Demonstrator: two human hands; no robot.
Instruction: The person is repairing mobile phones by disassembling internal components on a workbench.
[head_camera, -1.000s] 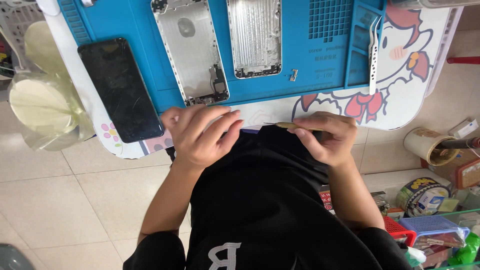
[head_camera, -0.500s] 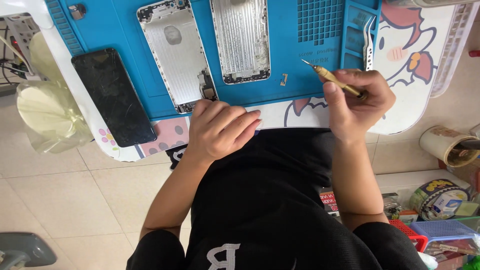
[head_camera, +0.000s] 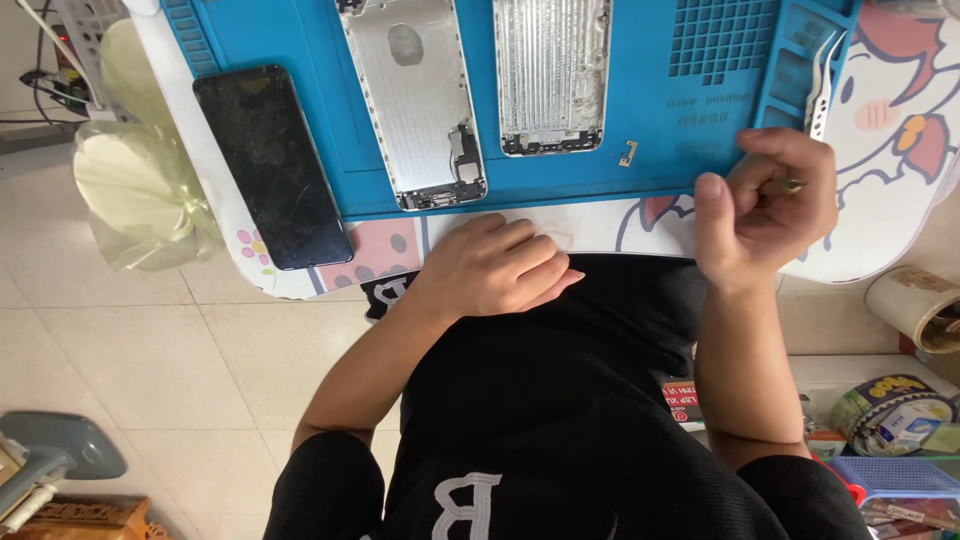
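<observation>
- The small tool (head_camera: 790, 185) is in my right hand (head_camera: 765, 205); only a short metallic bit of it shows between my curled fingers, so I cannot tell which kind of tool it is; it sits over the right edge of the blue repair mat (head_camera: 650, 130).
- My right hand is closed around this tool, thumb up, fingers folded tight.
- My left hand (head_camera: 495, 265) holds nothing; it rests half-curled, palm down, on the near edge of the table (head_camera: 600, 225), touching my black shirt (head_camera: 560, 400).
- On the mat lie two opened phone housings: one silver rear shell (head_camera: 415, 100) and beside it a metal plate (head_camera: 552, 75); a tiny part (head_camera: 628, 153) lies just to the right of the plate.
- White tweezers (head_camera: 822, 80) lie in the mat's right compartment, near my right hand.
- A dark phone screen (head_camera: 270, 165) lies left of the mat, well apart from both hands.
</observation>
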